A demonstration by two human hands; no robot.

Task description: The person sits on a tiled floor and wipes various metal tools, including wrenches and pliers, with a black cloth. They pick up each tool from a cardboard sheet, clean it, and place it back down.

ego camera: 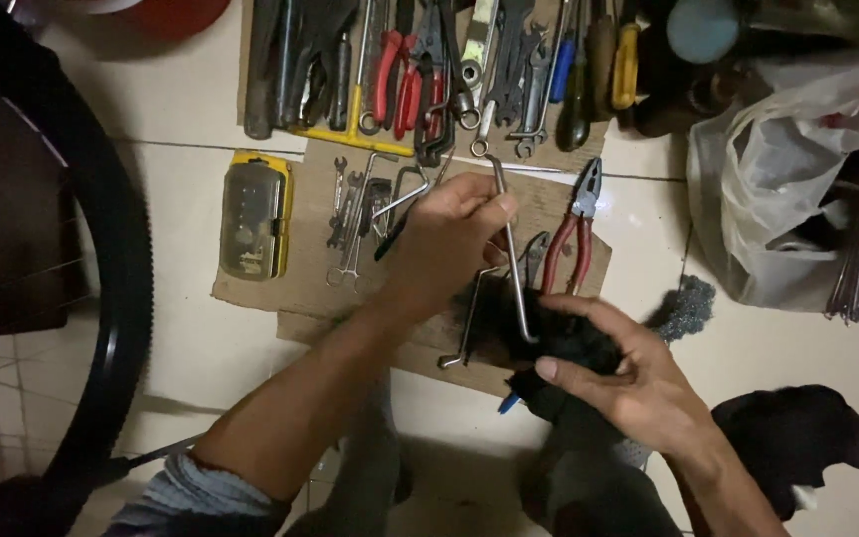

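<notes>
The person's left hand (449,234) is pinching a long bent metal rod (511,249) near its upper end, thumb and fingertips pressed together around the shaft, while the remaining fingers are curling loosely behind it. The rod is running almost upright in the head view, its long axis leaning slightly so that the top is pointing toward the row of tools and the lower end is heading down and a little right, toward the person's right hand (628,383). That lower end, where the rod is hooking sideways, is disappearing into a black cloth (559,343) which the right hand is cupping from below and from the right, thumb pressed across the front of the fabric and fingers wrapping around it (whether the cloth is squeezing the metal tightly or only resting against it cannot be told). So the rod is lying between the two hands, gripped high by the left and wrapped low by the right, with the right hand nearer to the bent end and the left nearer to the straight upper stretch. Just beside the cloth, red-handled pliers (574,239) are lying on a sheet of cardboard (300,268), and a second bent steel rod (469,323) is lying partly under the cloth. A wad of steel wool (686,308) is sitting near the right hand's far side, and a yellow bit case (254,216) is resting well apart to the left.
</notes>
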